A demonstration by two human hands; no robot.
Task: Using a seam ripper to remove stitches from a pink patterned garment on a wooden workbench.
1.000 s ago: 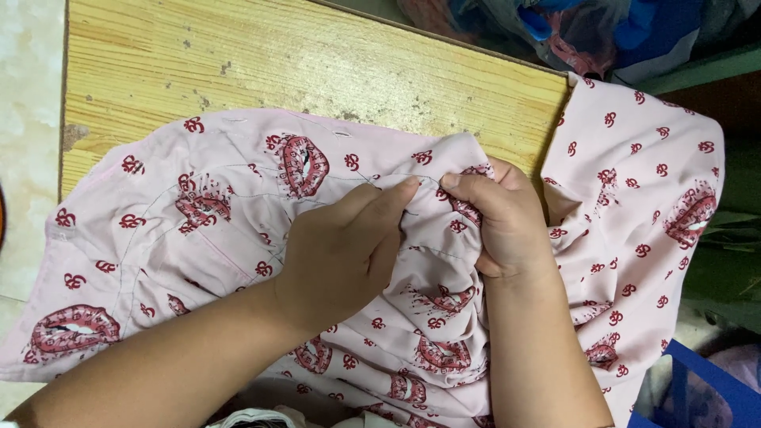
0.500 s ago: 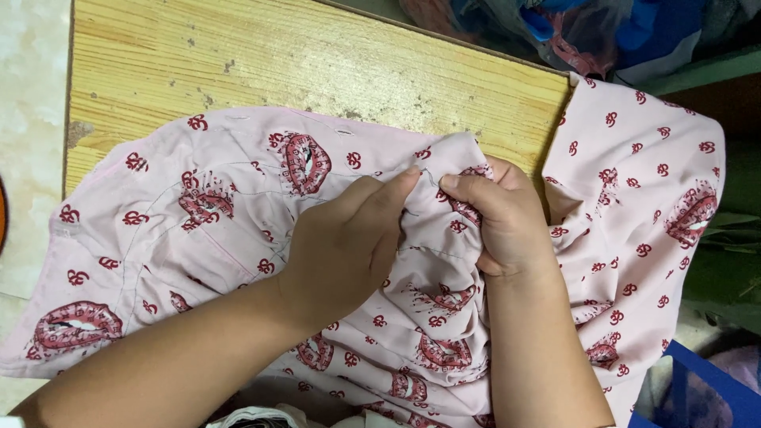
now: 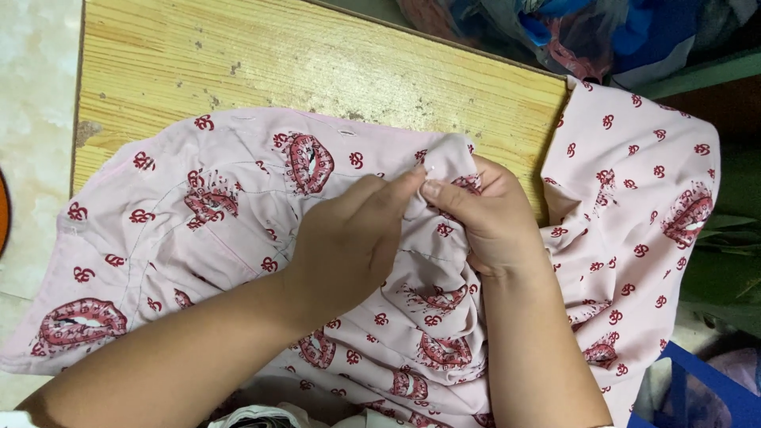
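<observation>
1. Left hand (image 3: 345, 242) is curled nearly closed, fingertips pinched on a fold of the pink cloth (image 3: 238, 230), thumb and forefinger pressed together at the raised edge.
2. Right hand (image 3: 483, 218) is also curled, fingers bunched on the same fold from the other side; its thumb tip meets the left hand's fingertips, so the two hands touch.
3. A tiny pale dot sits at the pinch point between the fingertips; too small to tell what it is.
4. The cloth is light pink with red lip shapes and small red marks. It lies under both hands, spreads wide to the left of the left hand, and bunches in wrinkles below both wrists.
5. To the right of the right hand the cloth drapes over the table's edge and hangs down.
6. The wooden table (image 3: 238, 63) is yellowish and scuffed, bare above the hands.
7. Pale tiled floor (image 3: 36, 119) shows to the far left of the left hand.
8. Above the right hand, past the table, is a heap of blue and mixed fabric (image 3: 587, 32), blurred.
9. A blue object (image 3: 705, 388) is below and to the right of the right forearm, cut off by the frame.
10. Both forearms run out of the bottom edge; the lower part of the cloth is cut off too.
</observation>
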